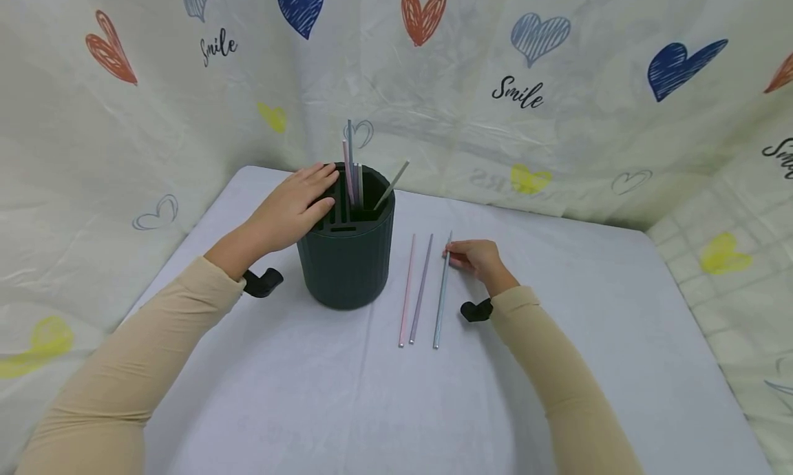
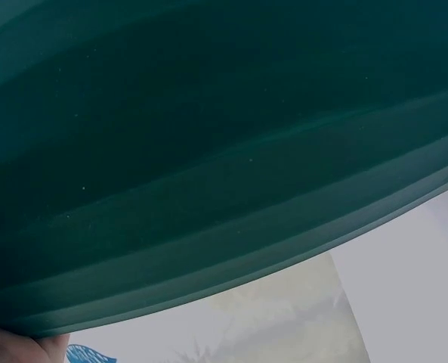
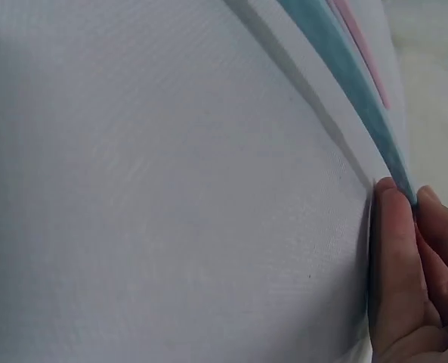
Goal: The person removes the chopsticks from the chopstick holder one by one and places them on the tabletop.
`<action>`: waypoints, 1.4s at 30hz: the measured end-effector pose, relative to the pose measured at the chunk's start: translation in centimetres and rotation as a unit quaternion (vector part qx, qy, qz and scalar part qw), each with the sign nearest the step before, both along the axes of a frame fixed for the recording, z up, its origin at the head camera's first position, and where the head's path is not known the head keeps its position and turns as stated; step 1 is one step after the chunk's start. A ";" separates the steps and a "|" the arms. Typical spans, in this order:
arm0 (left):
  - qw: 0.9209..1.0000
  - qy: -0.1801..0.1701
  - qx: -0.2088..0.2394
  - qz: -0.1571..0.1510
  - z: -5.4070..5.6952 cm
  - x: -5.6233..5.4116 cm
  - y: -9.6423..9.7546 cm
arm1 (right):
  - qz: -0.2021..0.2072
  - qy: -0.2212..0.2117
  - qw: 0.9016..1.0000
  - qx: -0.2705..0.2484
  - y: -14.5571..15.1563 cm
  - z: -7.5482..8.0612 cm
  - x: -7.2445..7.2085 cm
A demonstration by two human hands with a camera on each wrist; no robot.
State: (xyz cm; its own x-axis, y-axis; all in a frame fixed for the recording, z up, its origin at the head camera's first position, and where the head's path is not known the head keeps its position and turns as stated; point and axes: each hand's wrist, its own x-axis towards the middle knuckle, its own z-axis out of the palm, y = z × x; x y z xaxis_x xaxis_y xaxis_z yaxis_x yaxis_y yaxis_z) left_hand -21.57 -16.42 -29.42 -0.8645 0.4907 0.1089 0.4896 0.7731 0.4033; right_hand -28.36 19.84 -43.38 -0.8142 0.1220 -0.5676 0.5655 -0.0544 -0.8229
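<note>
On the table stands a dark green utensil holder [image 1: 345,272], with slots in one side of its top and several thin sticks upright or leaning in the other. My left hand [image 1: 303,196] rests on the slotted top, fingers laid across it; the holder's ribbed wall [image 2: 224,151] fills the left wrist view. Right of the holder, my right hand [image 1: 476,257] pinches a light blue chopstick [image 1: 442,299] near its far end between thumb and fingers. Beside it lie a purple chopstick [image 1: 421,289] and a pink chopstick [image 1: 407,289], roughly parallel. The blue chopstick [image 3: 352,79] casts a shadow in the right wrist view.
A white cloth covers the table [image 1: 310,406]. Behind it hangs a pale curtain [image 1: 396,82] printed with hearts and words, close to the table's far edge. A pale green stick [image 1: 392,186] leans out over the holder's right rim.
</note>
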 end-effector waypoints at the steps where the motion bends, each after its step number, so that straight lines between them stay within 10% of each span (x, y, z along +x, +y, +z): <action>1: 1.000 0.000 0.000 0.000 0.0 0.0 0.0 | -0.002 -0.002 1.000 0.016 0.0 -0.1 0.0; 13: 1.000 0.003 0.003 0.005 -0.1 0.0 0.0 | 0.045 0.047 0.989 0.131 0.3 0.7 0.6; 31: 1.000 0.000 0.000 0.005 0.2 0.2 0.0 | 0.118 0.265 0.956 -0.036 -5.3 11.8 3.6; 42: 1.000 -0.007 -0.002 0.003 0.2 0.3 0.0 | 0.159 0.340 0.926 -0.044 -8.4 14.3 5.4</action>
State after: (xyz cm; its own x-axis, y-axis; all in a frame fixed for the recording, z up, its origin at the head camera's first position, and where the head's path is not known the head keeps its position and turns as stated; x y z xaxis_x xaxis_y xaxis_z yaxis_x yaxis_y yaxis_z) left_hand -21.28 -16.41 -29.20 -0.8687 0.4861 0.0954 0.4797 0.7776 0.4065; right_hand -22.92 11.45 -29.10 -0.9737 -0.2082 0.0924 -0.0819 -0.0584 -0.9949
